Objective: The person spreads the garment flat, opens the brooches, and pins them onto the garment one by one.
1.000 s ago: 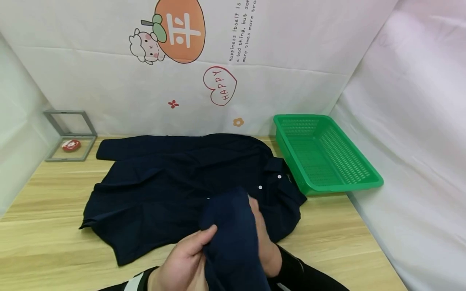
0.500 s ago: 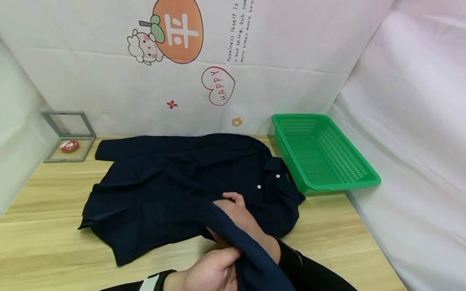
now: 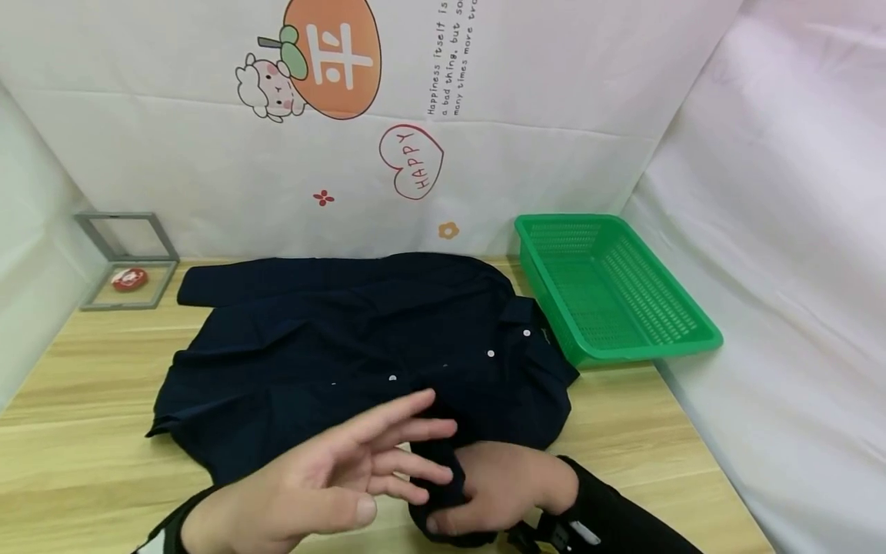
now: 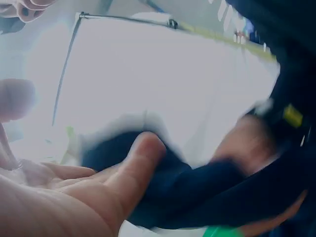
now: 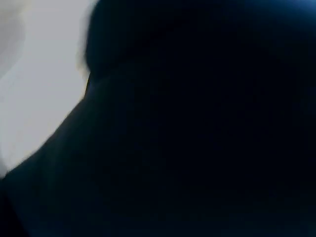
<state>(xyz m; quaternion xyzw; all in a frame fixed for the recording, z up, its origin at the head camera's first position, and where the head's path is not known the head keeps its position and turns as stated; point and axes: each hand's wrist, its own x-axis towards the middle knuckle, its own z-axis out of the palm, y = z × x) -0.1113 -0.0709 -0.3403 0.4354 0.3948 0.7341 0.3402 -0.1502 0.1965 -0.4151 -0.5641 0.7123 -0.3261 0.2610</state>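
A navy button-up shirt (image 3: 325,331) lies spread on the table, collar to the right and one sleeve (image 3: 277,278) stretched along the back. Near the front, my right hand (image 3: 512,481) grips a bunched dark part of the shirt, its near sleeve (image 3: 432,454), thumb over the cloth. My left hand (image 3: 339,469) hovers just left of it with fingers spread and thumb apart, holding nothing. In the left wrist view the same left hand (image 4: 98,192) overlaps the blurred dark cloth (image 4: 197,192). Dark cloth (image 5: 187,133) fills most of the right wrist view.
A green plastic basket (image 3: 567,308) stands at the back right, close to the collar. At the back left is an open grey frame (image 3: 166,285) with a small red round item (image 3: 129,279) in it. White printed cloth (image 3: 540,100) walls the back of the wooden table (image 3: 62,431).
Both hands worked on the raised sleeve earlier. My left hand has let go and moved left, fingers spreading. My right hand has turned over and come down nearer me with the sleeve bunched.
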